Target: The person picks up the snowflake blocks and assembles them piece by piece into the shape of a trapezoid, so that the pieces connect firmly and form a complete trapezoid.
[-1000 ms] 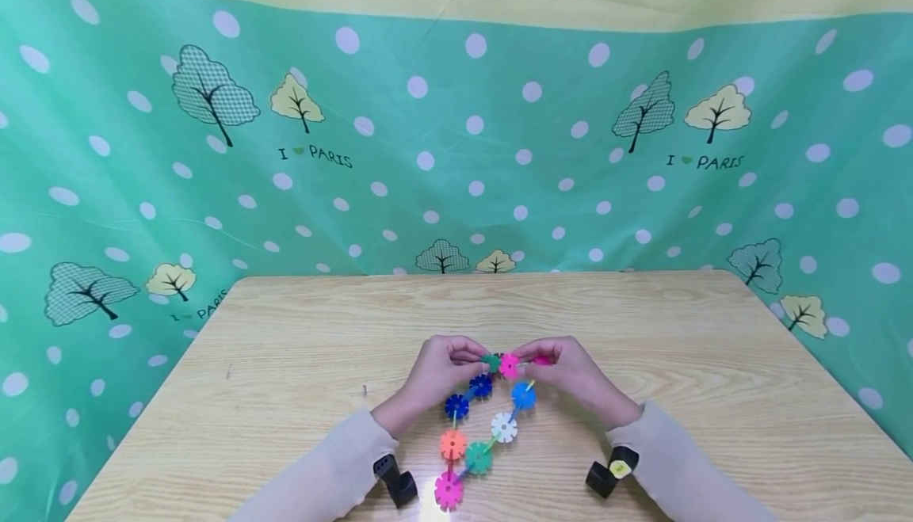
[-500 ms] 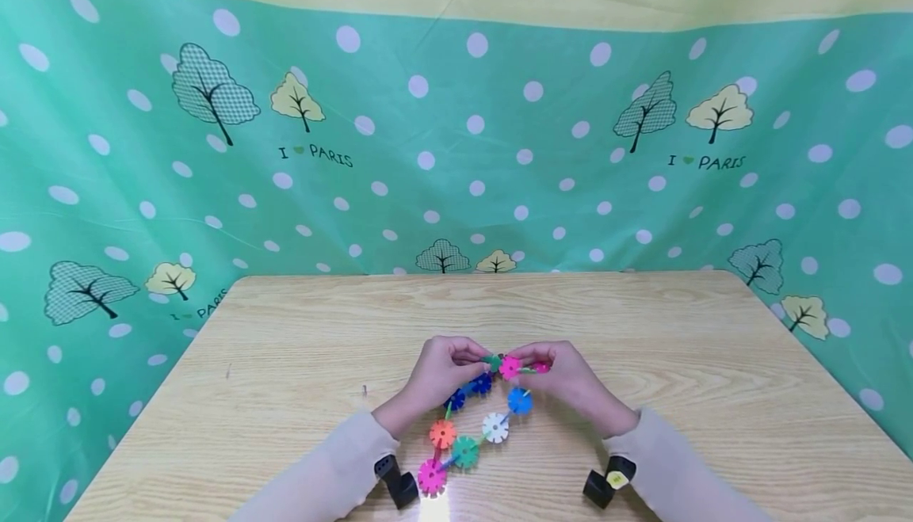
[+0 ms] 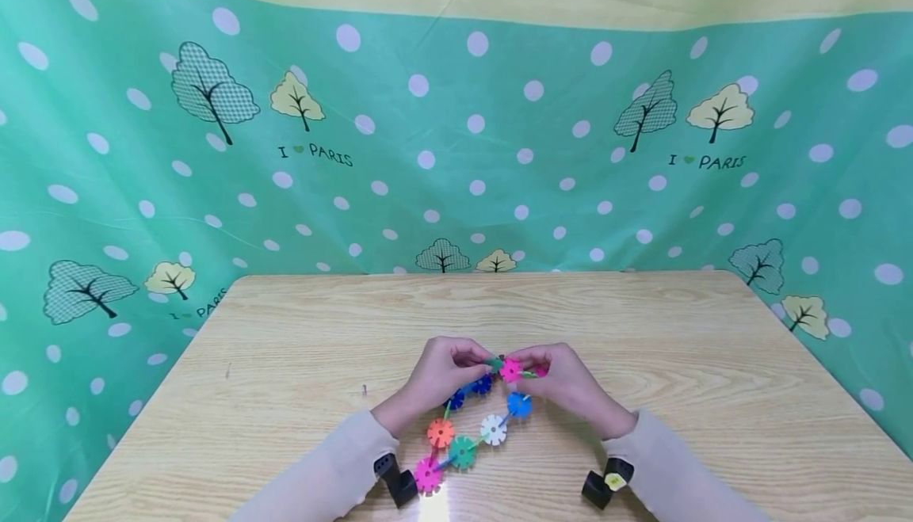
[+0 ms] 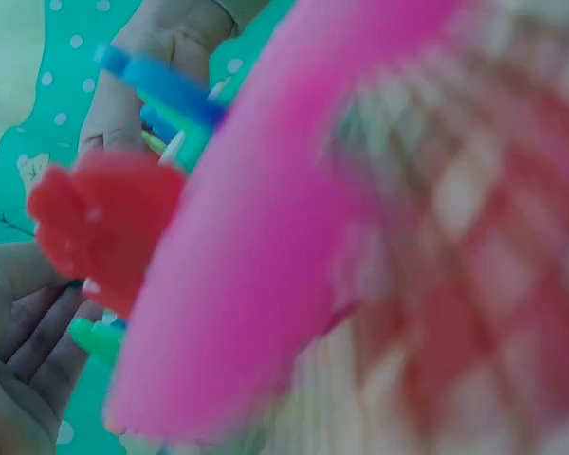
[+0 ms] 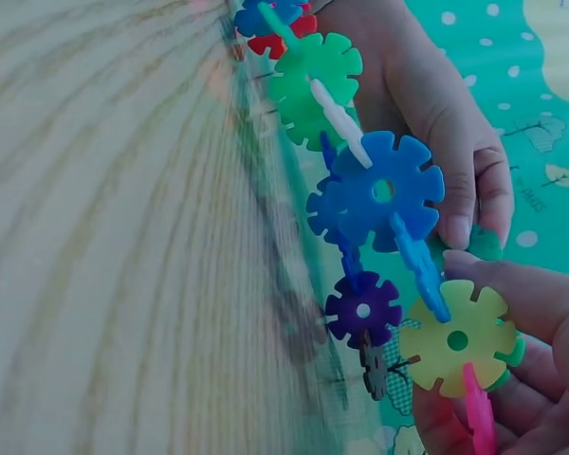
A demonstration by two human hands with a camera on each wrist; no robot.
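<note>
A chain of colourful notched snowflake discs hangs in a loop between my two hands. In the head view my left hand (image 3: 451, 371) pinches a green disc (image 3: 494, 364) at its top. My right hand (image 3: 565, 379) grips the chain just right of a pink disc (image 3: 510, 370). The right wrist view shows right-hand fingers around a yellow-green disc (image 5: 455, 339), with the left hand (image 5: 431, 123) behind the chain. Blue (image 3: 519, 405), white (image 3: 494, 429), orange (image 3: 441, 432) and pink (image 3: 429, 475) discs dangle below. A blurred pink disc (image 4: 256, 246) fills much of the left wrist view.
A pale wooden table (image 3: 321, 324) lies beneath the hands. Behind it hangs a green dotted curtain (image 3: 399, 134) with printed trees. Black wrist devices (image 3: 395, 481) sit at both cuffs, the left one close to the chain's lowest pink disc.
The lower part of the loop has swung left and slightly up, bringing its pink disc beside the left cuff. My right hand has shifted slightly and turned; the left has stayed nearly still.
</note>
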